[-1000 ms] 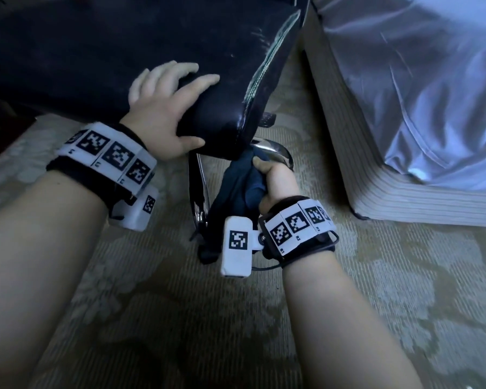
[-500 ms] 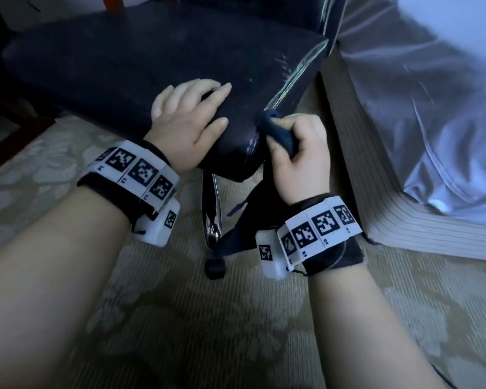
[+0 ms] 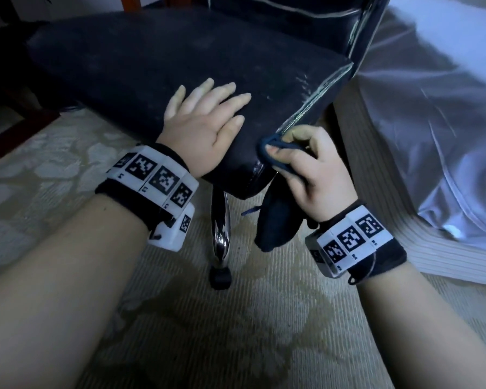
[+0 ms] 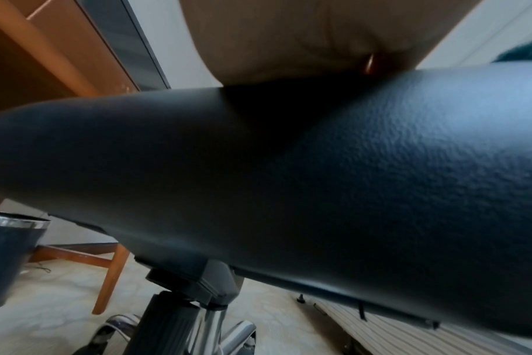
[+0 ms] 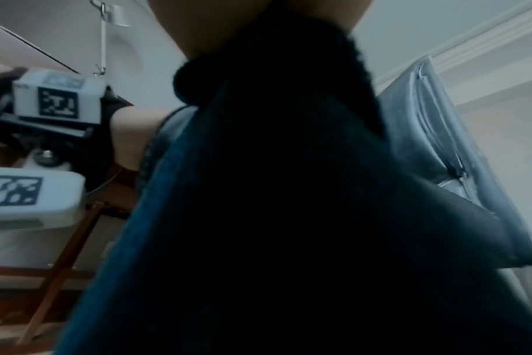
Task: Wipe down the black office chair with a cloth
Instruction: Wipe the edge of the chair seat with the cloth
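Note:
The black office chair's seat [image 3: 157,60] fills the upper half of the head view, its backrest [image 3: 286,21] rising behind. My left hand [image 3: 205,119] lies flat on the seat's front corner with fingers straight. My right hand [image 3: 309,161] grips a dark blue cloth [image 3: 275,220] against the seat's right front edge; the rest of the cloth hangs down below the hand. In the left wrist view the padded seat edge [image 4: 319,182] is close under the palm [image 4: 289,36]. The hanging cloth [image 5: 274,216] blocks most of the right wrist view.
A chrome chair leg [image 3: 220,234] with a black caster [image 3: 220,277] stands on the patterned carpet [image 3: 236,332] between my arms. A bed with a grey satin cover [image 3: 432,122] lies close on the right. Wooden furniture legs [image 4: 110,281] stand behind the chair.
My right hand has lifted the cloth from under the seat, near the chrome base, up to the seat's right front edge. The left hand stayed on the seat, its fingers now straighter.

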The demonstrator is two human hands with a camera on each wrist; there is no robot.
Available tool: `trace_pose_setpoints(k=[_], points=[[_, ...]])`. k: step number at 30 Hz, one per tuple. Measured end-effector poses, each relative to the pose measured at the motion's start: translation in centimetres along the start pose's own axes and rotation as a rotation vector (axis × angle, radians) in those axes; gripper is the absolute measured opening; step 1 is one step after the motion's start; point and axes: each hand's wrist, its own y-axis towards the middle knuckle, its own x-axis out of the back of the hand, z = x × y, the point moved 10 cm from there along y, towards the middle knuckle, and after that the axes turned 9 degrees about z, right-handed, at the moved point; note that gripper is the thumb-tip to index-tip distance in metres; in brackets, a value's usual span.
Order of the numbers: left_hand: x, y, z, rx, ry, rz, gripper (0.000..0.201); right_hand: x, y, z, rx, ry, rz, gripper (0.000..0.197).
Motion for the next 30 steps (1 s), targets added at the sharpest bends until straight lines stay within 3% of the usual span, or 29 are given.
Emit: trace_pose_setpoints(k=[5, 12, 14, 17, 19, 24, 26, 30], points=[[0.2, -0.1, 0.2, -0.004, 0.010, -0.037, 0.059, 2.3, 2.0, -3.0, -0.107, 0.014, -0.088, 0.016], [0.5, -0.3, 0.4, -0.026, 0.005, -0.087, 0.057, -0.6, 1.2, 3.1, 0.233, -0.022, 0.120, 0.018], [0.7, -0.4, 0.5, -0.036, -0.004, -0.101, 0.057, -0.3, 0.6, 1.3, 0.169, -0.037, 0.103, 0.018], [0.8, -0.3, 0.6, -0.040, -0.018, -0.103, 0.056, 1.6, 0.7, -2.3, -0.043, 0.000, -0.046, 0.014], [0.8, -0.3, 0.6, -0.039, -0.019, -0.105, 0.056, 2.0, 1.0, -2.3, -0.082, 0.022, -0.104, 0.015], [0.8, -0.5, 0.7, -0.041, -0.012, -0.106, 0.054, -1.1, 0.6, 3.6, 0.189, 0.013, 0.101, 0.021], [0.8, -0.5, 0.8, -0.039, -0.019, -0.098, 0.055, -0.7, 0.8, 2.0, 0.142, -0.003, 0.083, 0.017], [0.7, -0.5, 1.0, -0.028, -0.018, -0.097, 0.056, 1.9, 1.5, -3.2, -0.137, -0.001, -0.085, 0.014]])
